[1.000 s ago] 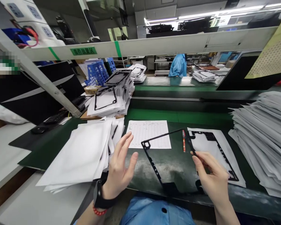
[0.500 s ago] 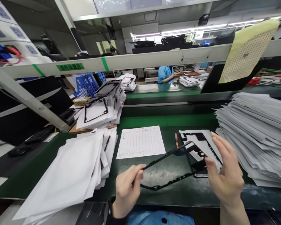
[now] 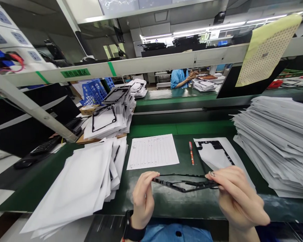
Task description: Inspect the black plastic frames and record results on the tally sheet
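A thin black frame (image 3: 184, 189) is held nearly edge-on above the green bench, between my two hands. My left hand (image 3: 143, 191) pinches its left end between thumb and fingers. At its right end, the fingers and thumb of my right hand (image 3: 238, 195) are closed on it. Just beyond my right hand, another black frame part (image 3: 212, 144) lies on a white sheet (image 3: 209, 158). A printed form (image 3: 153, 153) and a red-capped marker (image 3: 191, 153) rest on the bench farther back.
White sheets (image 3: 73, 181) are piled at the left, with more sheets and black frames (image 3: 103, 119) behind. A tall stack of white sheets (image 3: 280, 141) stands at the right. A person in blue (image 3: 179, 79) sits at a far bench. A metal rail (image 3: 154, 64) crosses overhead.
The black frame has tipped from a slanted, open view to nearly edge-on and level. My right hand, spread before, has come down and closed on its right end.
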`<state>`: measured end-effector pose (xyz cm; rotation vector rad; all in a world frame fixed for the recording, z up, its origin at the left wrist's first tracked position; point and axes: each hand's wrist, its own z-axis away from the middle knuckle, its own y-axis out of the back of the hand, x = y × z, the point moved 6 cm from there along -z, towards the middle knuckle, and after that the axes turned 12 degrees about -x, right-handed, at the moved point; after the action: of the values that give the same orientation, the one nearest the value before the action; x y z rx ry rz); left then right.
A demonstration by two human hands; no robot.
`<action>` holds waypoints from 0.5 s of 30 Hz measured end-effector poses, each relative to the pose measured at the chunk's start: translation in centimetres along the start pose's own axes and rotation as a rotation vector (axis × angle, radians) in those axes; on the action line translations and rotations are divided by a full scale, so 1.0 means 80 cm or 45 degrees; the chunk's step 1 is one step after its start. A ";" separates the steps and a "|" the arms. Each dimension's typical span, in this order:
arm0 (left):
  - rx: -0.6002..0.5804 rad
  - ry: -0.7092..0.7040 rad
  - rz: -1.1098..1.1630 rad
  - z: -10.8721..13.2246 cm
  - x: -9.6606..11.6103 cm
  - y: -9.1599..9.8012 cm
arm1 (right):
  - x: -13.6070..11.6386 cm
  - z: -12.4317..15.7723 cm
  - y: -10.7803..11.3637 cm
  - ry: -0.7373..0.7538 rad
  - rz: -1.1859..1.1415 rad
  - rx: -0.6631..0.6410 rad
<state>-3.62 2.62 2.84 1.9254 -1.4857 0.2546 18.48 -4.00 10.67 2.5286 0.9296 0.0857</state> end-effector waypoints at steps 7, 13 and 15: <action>0.043 -0.006 -0.013 -0.006 0.005 -0.002 | -0.011 -0.002 0.008 0.095 0.142 -0.083; 0.044 -0.009 -0.026 -0.005 0.004 -0.007 | -0.015 -0.002 0.013 0.057 0.179 -0.122; 0.046 -0.005 -0.031 -0.004 0.002 -0.009 | -0.019 -0.007 0.015 0.070 0.207 -0.167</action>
<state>-2.81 2.80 2.90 1.9725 -1.4689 0.2683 17.90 -5.59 11.85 2.4855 0.7120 0.2587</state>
